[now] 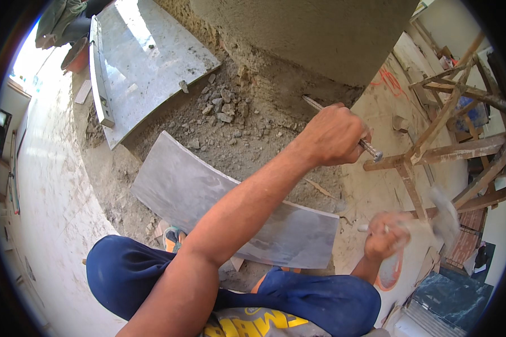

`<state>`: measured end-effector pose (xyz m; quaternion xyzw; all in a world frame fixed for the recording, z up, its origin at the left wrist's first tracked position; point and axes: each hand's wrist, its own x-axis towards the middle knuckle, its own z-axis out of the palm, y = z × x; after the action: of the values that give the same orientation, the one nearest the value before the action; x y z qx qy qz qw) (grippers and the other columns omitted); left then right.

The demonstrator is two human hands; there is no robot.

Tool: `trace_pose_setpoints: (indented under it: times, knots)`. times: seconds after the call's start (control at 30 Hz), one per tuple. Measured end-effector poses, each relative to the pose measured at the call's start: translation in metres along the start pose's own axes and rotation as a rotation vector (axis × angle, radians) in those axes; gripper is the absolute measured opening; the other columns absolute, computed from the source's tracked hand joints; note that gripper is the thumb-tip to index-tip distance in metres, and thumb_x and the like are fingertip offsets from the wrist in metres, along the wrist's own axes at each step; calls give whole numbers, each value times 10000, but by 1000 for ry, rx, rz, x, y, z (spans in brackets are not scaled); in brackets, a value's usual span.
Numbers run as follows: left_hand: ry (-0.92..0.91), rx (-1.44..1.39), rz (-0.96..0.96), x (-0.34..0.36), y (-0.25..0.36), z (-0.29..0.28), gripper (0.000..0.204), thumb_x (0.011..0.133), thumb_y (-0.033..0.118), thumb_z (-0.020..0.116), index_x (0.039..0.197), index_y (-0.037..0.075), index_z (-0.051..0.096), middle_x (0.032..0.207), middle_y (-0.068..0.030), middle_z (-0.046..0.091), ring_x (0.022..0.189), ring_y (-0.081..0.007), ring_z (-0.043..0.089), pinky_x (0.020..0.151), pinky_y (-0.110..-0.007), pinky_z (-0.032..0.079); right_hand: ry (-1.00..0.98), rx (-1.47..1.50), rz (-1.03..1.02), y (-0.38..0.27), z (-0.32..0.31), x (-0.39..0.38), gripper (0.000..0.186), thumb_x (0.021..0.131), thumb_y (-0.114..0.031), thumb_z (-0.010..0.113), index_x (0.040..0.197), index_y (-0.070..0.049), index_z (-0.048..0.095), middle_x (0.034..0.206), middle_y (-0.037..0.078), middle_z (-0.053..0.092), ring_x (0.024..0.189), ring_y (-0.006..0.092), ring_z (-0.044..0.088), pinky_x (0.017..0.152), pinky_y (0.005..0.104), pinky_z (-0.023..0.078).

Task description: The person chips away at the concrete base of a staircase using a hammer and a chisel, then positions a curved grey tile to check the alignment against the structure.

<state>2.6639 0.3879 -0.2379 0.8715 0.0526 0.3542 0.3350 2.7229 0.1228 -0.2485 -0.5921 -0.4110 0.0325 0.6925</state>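
Note:
My left hand [334, 135] is closed in a fist around a ribbed steel chisel rod [371, 148]. The rod's far tip meets the rough lower part of the plastered wall [298, 39], and its struck end points to the right, towards me. Off to the right, my right hand [387, 235] grips a hammer [445, 220] by its pale handle. Both that hand and the hammer head are smeared by motion, with the head apart from the rod. Below my left forearm lies a curved grey stone slab [185, 177] on the rubble.
Broken stone chunks [224, 104] and grit cover the ground by the wall. A larger polished slab [152, 62] lies upper left, with a spirit level [99, 78] along its edge. A wooden trestle [461, 149] stands at right. Another person [62, 22] is at upper left, near a bucket [76, 56].

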Motion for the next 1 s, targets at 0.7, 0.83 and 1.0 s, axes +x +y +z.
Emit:
trace_pose_setpoints:
  times: [0.7,0.83,1.0]
  knots:
    - [-59,57,-53,8,4,-3,104,741,90,670,783,66,762,733,-191,692,767,-407,681,797,-481,544,-3,-78,4,5,12,8,376,1104,-302,428,803,-80,459,610,-2,422,467,93,362,404,262,297]
    - [-32,40,-34,10,5,2,119,726,83,669,797,75,764,760,-174,705,788,-397,685,804,-476,547,28,102,-72,23,16,0,384,1106,-351,417,846,-77,487,624,-11,451,478,87,400,427,258,320]
    - [-22,72,-38,9,1,6,166,723,84,670,857,87,768,783,-158,717,785,-389,687,803,-471,550,-170,-342,20,34,-9,3,342,1101,-368,460,881,-106,480,650,6,485,464,96,381,446,249,339]
